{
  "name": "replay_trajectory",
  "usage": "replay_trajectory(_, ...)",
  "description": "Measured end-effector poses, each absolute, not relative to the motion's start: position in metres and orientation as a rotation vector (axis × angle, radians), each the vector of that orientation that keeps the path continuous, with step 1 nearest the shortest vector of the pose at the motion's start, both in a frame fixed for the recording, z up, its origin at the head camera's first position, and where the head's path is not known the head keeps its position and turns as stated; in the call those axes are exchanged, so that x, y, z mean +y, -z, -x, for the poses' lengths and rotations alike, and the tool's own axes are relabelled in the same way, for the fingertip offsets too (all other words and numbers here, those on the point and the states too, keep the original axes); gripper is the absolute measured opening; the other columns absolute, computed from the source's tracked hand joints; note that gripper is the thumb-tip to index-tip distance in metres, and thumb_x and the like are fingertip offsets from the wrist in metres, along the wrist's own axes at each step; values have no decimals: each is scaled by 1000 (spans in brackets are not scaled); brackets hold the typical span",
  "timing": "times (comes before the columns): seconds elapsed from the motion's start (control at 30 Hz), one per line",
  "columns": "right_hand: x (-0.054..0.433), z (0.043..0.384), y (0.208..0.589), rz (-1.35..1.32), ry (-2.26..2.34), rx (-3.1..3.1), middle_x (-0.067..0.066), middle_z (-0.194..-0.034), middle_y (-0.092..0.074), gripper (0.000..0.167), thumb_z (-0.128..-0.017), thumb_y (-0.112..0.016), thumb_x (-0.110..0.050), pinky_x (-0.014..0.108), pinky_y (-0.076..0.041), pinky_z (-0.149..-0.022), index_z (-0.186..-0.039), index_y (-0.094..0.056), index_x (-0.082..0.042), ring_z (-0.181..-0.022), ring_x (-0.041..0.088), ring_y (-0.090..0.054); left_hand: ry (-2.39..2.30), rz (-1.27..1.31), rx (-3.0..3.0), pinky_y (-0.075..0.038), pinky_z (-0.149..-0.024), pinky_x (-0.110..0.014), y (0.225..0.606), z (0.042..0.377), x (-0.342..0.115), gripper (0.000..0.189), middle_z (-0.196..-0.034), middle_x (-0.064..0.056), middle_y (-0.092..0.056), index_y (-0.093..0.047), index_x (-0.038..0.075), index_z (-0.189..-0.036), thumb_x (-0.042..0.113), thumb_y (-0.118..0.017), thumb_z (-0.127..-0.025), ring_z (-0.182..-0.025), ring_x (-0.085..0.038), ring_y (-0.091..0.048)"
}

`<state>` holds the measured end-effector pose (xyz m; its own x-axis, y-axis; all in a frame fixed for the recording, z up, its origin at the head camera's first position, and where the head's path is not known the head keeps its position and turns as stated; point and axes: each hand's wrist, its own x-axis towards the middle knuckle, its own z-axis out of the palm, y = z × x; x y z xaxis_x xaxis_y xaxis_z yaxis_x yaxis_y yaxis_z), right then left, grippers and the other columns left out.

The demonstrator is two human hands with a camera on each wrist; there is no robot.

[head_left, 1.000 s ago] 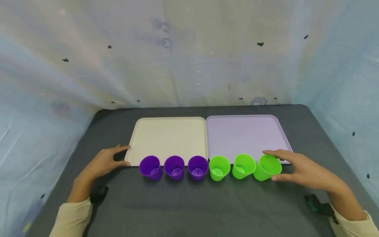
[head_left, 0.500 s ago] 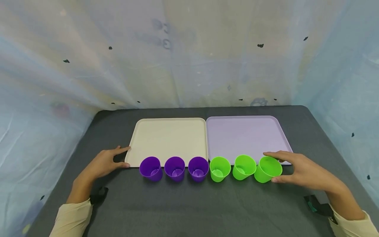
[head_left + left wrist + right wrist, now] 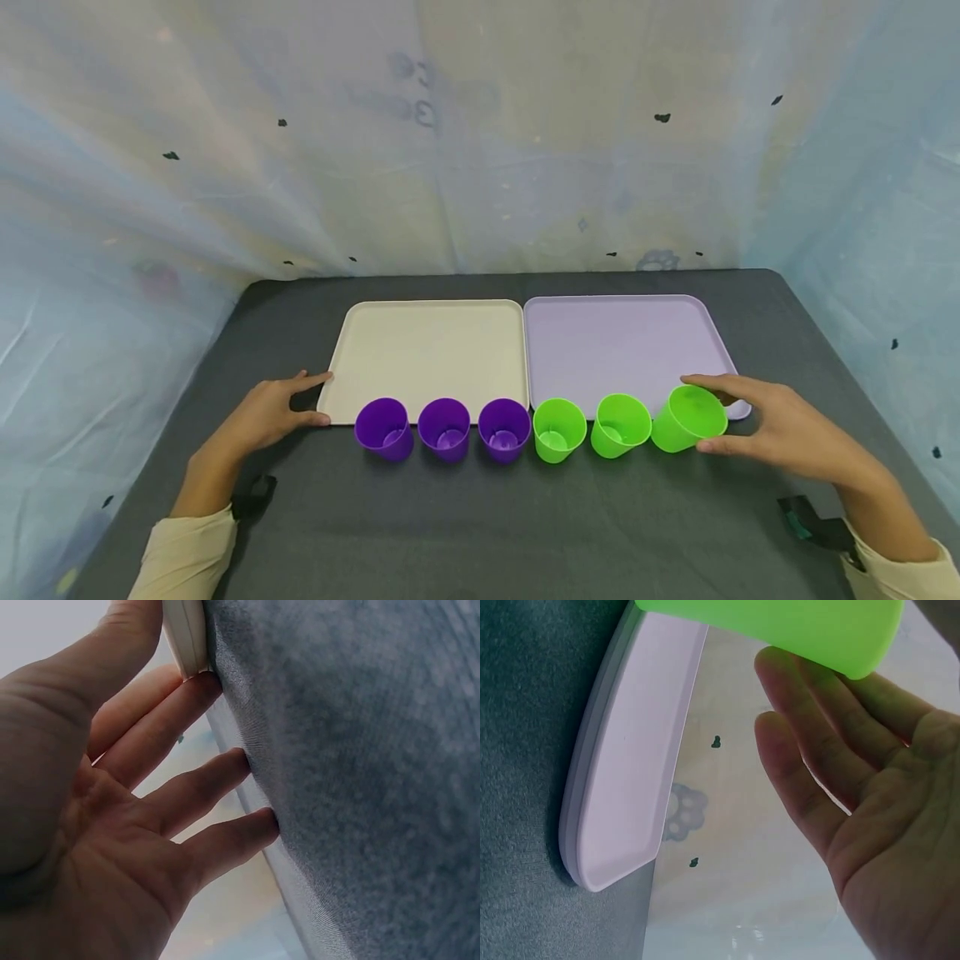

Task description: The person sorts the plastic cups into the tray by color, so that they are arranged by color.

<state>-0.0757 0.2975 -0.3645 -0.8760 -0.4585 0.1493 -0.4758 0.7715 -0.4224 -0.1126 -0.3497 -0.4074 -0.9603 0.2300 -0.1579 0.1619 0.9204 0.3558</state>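
In the head view my right hand (image 3: 780, 425) holds the rightmost green cup (image 3: 688, 421) between thumb and fingers, and the cup leans to the right. From the right wrist, the fingers lie along the side of this green cup (image 3: 802, 630); the thumb is mostly out of sight. My left hand (image 3: 258, 414) touches the left edge of the cream tray (image 3: 427, 350) with thumb and index finger. In the left wrist view its other fingertips (image 3: 262, 821) rest on the grey cloth, fingers spread.
A lilac tray (image 3: 615, 342) adjoins the cream one. Along the front edges stand three purple cups, the nearest to my left hand being this purple cup (image 3: 383, 429), then two green cups like this one (image 3: 620, 425). A patterned curtain (image 3: 480, 150) hangs behind the table.
The rightmost green cup has shifted slightly right and up and tilted more, with my right hand moving along. My left hand keeps its place at the cream tray.
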Motion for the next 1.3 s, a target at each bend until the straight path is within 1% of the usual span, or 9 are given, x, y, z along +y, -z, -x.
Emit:
replay_trajectory(0.17, 301, 78, 366, -790, -718, -2881, -22, -115, -62, 77, -70, -91, -32, 17, -43, -76, -139, -57, -31, -94, -8, -52, -520, -277, 2876, -48, -89, -55, 407, 113, -350, 78, -143, -37, -44, -53, 14, -145, 50, -78, -80, -129, -58, -45)
replay_trajectory(0.3, 302, 79, 366, -784, -730, -2877, -22, -113, -62, 77, -70, -91, -30, 13, -41, -78, -138, -57, -32, -94, -8, -52, -527, -268, 2879, -48, -86, -51, 407, 114, -351, 78, -142, -36, -45, -54, 16, -145, 51, -78, -80, -127, -56, -48)
replay_trajectory(0.37, 303, 79, 365, -765, -725, -2880, -23, -113, -62, 76, -70, -91, -31, 12, -40, -78, -139, -57, -33, -94, -8, -52, -522, -277, 2885, -48, -87, -52, 407, 114, -351, 77, -142, -36, -46, -54, 16, -145, 50, -78, -80, -127, -56, -48)
replay_trajectory(0.43, 304, 79, 364, -747, -720, -2881, -23, -114, -61, 76, -71, -90, -31, 12, -40, -78, -139, -56, -33, -95, -9, -51, -527, -287, 2889, -48, -91, -57, 407, 114, -350, 77, -141, -35, -47, -54, 15, -144, 49, -78, -80, -129, -55, -48)
replay_trajectory(0.5, 305, 79, 363, -728, -709, -2882, -24, -114, -61, 75, -72, -90, -31, 12, -40, -77, -139, -56, -33, -94, -9, -51, -532, -298, 2892, -45, -97, -63, 406, 114, -350, 76, -141, -34, -49, -54, 15, -144, 49, -78, -80, -131, -55, -46)
replay_trajectory(0.6, 306, 80, 363, -725, -697, -2879, -22, -114, -61, 75, -73, -89, -31, 13, -41, -75, -140, -55, -32, -94, -9, -50, -538, -303, 2895, -41, -102, -67, 407, 113, -350, 75, -141, -32, -51, -55, 15, -144, 47, -79, -80, -132, -54, -45)
replay_trajectory(0.83, 307, 84, 366, -734, -672, -2884, -21, -115, -60, 74, -74, -88, -32, 20, -46, -73, -140, -55, -32, -94, -9, -51, -533, -292, 2887, -39, -103, -68, 407, 112, -351, 76, -143, -30, -51, -53, 15, -145, 47, -78, -81, -134, -53, -44)
replay_trajectory(1.13, 308, 87, 362, -736, -659, -2862, -21, -113, -60, 75, -74, -89, -30, 16, -42, -74, -140, -55, -31, -94, -10, -50, -516, -300, 2892, -38, -104, -68, 401, 113, -347, 74, -142, -31, -50, -52, 14, -146, 46, -77, -83, -134, -53, -44)
replay_trajectory(1.3, 310, 87, 364, -703, -649, -2888, -22, -115, -59, 74, -76, -87, -32, 21, -45, -72, -142, -54, -32, -94, -11, -48, -522, -281, 2882, -38, -104, -68, 403, 110, -345, 74, -142, -32, -49, -52, 15, -146, 46, -77, -83, -134, -53, -43)
